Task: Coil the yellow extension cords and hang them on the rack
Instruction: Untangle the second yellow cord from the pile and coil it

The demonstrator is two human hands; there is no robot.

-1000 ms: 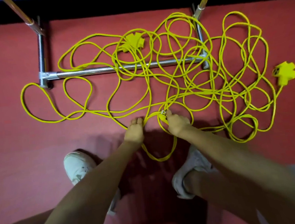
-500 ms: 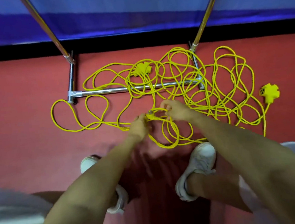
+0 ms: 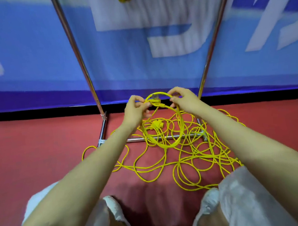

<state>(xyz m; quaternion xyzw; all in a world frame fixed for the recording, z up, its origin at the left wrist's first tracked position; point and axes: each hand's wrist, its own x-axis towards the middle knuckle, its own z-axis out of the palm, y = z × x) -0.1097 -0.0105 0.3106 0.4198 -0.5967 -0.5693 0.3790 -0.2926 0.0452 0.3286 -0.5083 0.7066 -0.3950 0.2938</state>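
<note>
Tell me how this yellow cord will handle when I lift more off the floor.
Probably floppy yet springy: the loop hanging from the left hand and right hand has a round shape. Likely to snag: the floor tangle crosses itself and the rack's base bar. The socket block may drag or swing as dead weight.

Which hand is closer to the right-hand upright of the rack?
Right. The right hand is just left of the right upright, gripping the cord loop; the left hand holds the loop's other side, farther left.
</note>
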